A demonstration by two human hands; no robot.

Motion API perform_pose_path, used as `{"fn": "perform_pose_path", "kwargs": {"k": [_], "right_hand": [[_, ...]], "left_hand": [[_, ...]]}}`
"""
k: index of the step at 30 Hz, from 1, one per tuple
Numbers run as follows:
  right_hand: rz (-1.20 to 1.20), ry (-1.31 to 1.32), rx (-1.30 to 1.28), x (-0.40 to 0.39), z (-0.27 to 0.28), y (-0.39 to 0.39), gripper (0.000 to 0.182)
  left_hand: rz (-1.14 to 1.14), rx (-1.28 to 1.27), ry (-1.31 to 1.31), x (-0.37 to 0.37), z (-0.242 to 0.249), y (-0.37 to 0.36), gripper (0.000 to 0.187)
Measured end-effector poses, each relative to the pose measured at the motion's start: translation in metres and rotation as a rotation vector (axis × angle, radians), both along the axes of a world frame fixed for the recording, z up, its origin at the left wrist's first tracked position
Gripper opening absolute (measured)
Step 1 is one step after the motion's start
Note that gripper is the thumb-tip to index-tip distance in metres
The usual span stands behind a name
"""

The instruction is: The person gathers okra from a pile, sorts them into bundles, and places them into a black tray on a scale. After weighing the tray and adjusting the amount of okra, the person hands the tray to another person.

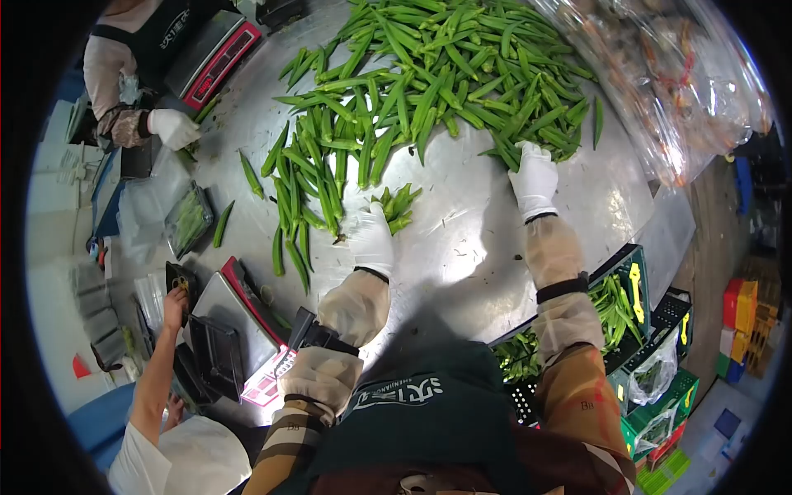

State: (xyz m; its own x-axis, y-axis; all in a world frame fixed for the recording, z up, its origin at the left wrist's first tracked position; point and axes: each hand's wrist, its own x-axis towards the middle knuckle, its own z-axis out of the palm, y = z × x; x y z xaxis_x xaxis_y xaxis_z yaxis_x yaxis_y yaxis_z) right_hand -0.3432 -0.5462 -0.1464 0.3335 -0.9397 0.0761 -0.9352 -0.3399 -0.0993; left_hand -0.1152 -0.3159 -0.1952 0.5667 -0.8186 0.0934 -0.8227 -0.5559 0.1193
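Note:
A big heap of green okra pods [445, 74] covers the far half of a steel table [462, 239]. My left hand [373, 238], in a white glove, is closed around a small bunch of okra [396, 206] held just above the table. My right hand [534, 177], also gloved, reaches into the near right edge of the heap, fingers on the pods. Loose okra pods [301, 198] lie spread out to the left of my left hand.
A scale [235, 318] with a black tray stands at the table's near left. A co-worker's bare hand [175, 304] reaches beside it. Another person's gloved hand [175, 128] works at the far left by a second scale [214, 58]. Green crates of okra [631, 305] sit at right; a clear plastic bag [676, 82] lies far right.

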Motion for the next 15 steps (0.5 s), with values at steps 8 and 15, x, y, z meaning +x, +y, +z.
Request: {"fn": "perform_pose_path", "kwargs": {"k": [8, 15], "right_hand": [[-0.053, -0.394, 0.337, 0.004, 0.052, 0.025, 0.054], [-0.093, -1.149, 1.627, 0.031, 0.055, 0.173, 0.048]], "left_hand": [[0.311, -0.299, 1.378, 0.023, 0.075, 0.026, 0.042], [0.303, -0.094, 2.170, 0.005, 0.095, 0.102, 0.062]]}}
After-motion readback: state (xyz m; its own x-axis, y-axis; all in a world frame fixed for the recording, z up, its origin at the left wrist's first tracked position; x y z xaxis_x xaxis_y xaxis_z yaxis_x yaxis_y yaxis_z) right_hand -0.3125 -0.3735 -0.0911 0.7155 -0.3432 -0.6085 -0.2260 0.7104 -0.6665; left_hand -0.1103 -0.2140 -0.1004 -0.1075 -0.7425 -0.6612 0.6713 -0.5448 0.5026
